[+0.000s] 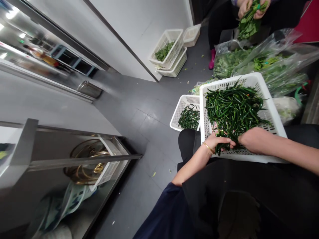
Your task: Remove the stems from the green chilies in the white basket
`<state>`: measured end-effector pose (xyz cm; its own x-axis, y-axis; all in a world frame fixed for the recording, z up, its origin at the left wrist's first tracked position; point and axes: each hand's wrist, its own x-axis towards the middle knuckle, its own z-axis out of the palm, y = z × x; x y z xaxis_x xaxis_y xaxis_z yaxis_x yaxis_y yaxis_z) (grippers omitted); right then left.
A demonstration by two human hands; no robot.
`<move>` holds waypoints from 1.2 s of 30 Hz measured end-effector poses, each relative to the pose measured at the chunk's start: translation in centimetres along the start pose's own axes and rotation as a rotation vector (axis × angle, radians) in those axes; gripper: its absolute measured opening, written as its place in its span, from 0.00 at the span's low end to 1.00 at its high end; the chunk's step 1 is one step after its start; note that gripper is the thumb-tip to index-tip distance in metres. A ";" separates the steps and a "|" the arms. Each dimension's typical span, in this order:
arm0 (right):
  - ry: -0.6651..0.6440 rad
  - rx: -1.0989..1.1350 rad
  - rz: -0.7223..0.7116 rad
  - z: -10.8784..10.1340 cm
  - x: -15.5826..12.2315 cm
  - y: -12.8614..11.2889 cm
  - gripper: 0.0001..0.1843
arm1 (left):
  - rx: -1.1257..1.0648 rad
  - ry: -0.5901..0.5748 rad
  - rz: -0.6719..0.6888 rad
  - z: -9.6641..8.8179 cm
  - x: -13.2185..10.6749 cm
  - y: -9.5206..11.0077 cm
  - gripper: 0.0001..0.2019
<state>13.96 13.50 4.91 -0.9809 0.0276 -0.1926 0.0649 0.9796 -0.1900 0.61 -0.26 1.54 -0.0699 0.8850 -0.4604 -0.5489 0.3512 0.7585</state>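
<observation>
A white plastic basket (270, 99) rests on my lap, holding a heap of long green chili peppers (234, 103). Inside its near edge, my left hand (216, 141) is closed around a small bunch of green chili peppers (220, 146), their stem ends showing above the thumb. Close beside it, my right hand (254, 141) is curled with its knuckles up, at the peppers by my left fingertips. Its fingertips are hidden, so what it pinches cannot be made out. Below on the left, a second white basket (175, 116) holds more green chili peppers (189, 118).
Opposite me a person's hands (251, 8) hold leafy greens (249, 28). Clear plastic bags (281, 63) of greens lie beyond my basket. Stacked white baskets (174, 69) stand by the wall. A metal shelf (84, 162) with glass lids stands at left. Leaf scraps dot the grey floor (139, 146).
</observation>
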 end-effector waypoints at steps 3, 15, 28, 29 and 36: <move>-0.116 0.155 -0.061 -0.5 -0.2 0.2 0.13 | -0.015 0.115 0.083 -0.3 0.1 -0.1 0.19; 0.083 1.553 0.515 4.6 -0.6 -1.2 0.23 | -0.194 0.213 0.477 1.0 0.2 -0.2 0.23; 0.186 0.573 -0.308 3.9 -1.0 -1.2 0.20 | -0.125 0.102 0.096 1.0 -0.3 -0.8 0.19; 0.142 0.561 -0.337 3.6 -1.0 -1.0 0.20 | -0.113 0.081 0.097 1.0 -0.3 -0.7 0.20; 0.204 0.770 0.104 3.0 0.3 -1.6 0.24 | 0.007 0.435 0.484 1.8 0.2 0.1 0.22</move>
<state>14.10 11.35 2.22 -0.9723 0.2197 -0.0804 0.1930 0.5595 -0.8060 2.01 0.50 2.40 -0.6398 0.7395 -0.2092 -0.3652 -0.0530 0.9294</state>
